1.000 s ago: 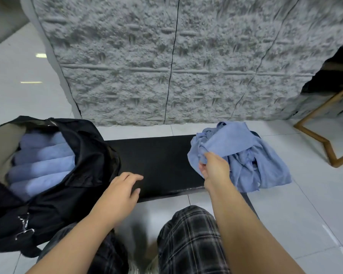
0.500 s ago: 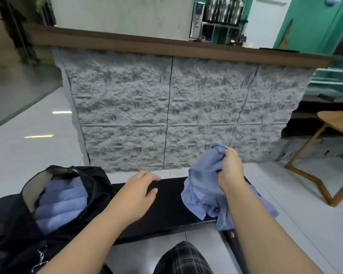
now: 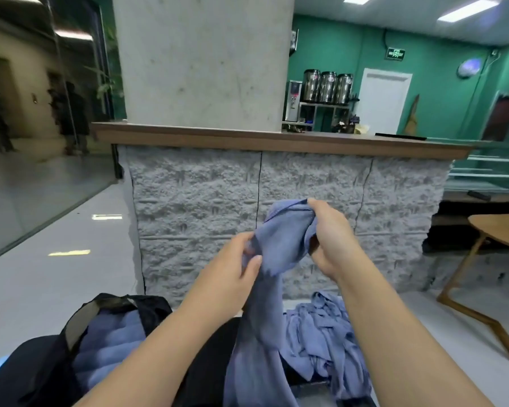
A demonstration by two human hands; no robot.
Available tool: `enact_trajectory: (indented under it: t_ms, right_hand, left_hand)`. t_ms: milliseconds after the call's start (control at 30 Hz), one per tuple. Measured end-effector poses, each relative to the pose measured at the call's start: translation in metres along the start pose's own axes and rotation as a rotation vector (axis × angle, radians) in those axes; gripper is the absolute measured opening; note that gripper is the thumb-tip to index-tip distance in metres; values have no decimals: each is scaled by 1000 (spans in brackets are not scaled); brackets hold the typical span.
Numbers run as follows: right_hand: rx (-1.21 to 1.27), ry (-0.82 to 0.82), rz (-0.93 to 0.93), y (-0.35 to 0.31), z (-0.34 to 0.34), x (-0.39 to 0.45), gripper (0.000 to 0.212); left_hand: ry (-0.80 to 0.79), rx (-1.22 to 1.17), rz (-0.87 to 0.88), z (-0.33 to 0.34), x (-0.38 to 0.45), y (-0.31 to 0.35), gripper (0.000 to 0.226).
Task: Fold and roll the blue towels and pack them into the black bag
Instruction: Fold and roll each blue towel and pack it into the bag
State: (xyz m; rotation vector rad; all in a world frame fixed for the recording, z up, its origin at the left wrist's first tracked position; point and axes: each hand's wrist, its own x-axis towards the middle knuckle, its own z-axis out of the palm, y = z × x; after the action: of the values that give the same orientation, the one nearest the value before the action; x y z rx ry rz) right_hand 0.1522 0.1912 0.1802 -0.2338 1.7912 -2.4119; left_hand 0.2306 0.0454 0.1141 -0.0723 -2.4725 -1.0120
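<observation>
Stone-faced counter (image 3: pixel 306 186) behind; black bench below. Blue towel (image 3: pixel 279 248) hung lengthwise, held up ahead of the chest: right hand (image 3: pixel 326 233) gripped its top edge, left hand (image 3: pixel 241 259) pinched it just lower, nearer the black bag (image 3: pixel 41 362). Loose towel heap (image 3: pixel 326 339) lay lower right.

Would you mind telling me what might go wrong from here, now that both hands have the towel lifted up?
The lifted towel is bunched between the left hand and right hand, so it may fold unevenly unless spread first. Its hanging tail sits close to the loose towel pile and could drag another piece along. The black bag already shows several rolled towels, so space may run short.
</observation>
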Motion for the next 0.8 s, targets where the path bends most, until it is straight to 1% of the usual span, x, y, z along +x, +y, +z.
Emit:
enact_trajectory:
  t_ms: [33,67,133,167,200,267,367,433,500,567,633,733,800]
  right_hand:
    - [-5,-70,-11,-3,7,-7,6]
    - [-43,-136,-25,-4,11,-13,11]
    - [-166,-236,-72,-4,20,-21,30]
    - [-217,-279,-94,-6,25,-26,35]
    - [-259,-312,-115,-8,28,-29,34]
    - [-316,-357,-160,-18,32,-34,22]
    - [-327,-438,-216,-29,33,-42,25]
    - [-321,-477,-236,-32,35,-47,24]
    - [-326,-504,-244,-33,35,-50,22]
    - [-317,-528,-232,-35,35,-53,22]
    - [-331,-528,-216,-37,33,-54,23]
    - [-347,-447,-189,-35,32,-52,22]
    - [-351,-407,-173,-31,33,-50,20]
  left_hand:
    - [45,-20,-30,-9,1,3,36]
    - [76,-34,-62,-15,2,4,36]
    - [150,-14,-71,-27,3,6,32]
    - [184,7,-41,-34,2,8,26]
    - [199,17,-14,-39,0,9,19]
    - [181,-10,14,-48,-2,14,5]
    - [131,-139,-10,-55,-7,24,8]
    - [116,-178,-6,-58,-8,30,18]
    - [131,-225,-6,-60,-8,33,29]
    - [153,-331,-8,-61,-8,37,35]
    - [157,-416,1,-62,-8,42,31]
    - [152,-383,51,-59,-6,44,27]
    - [104,-400,73,-54,-4,41,24]
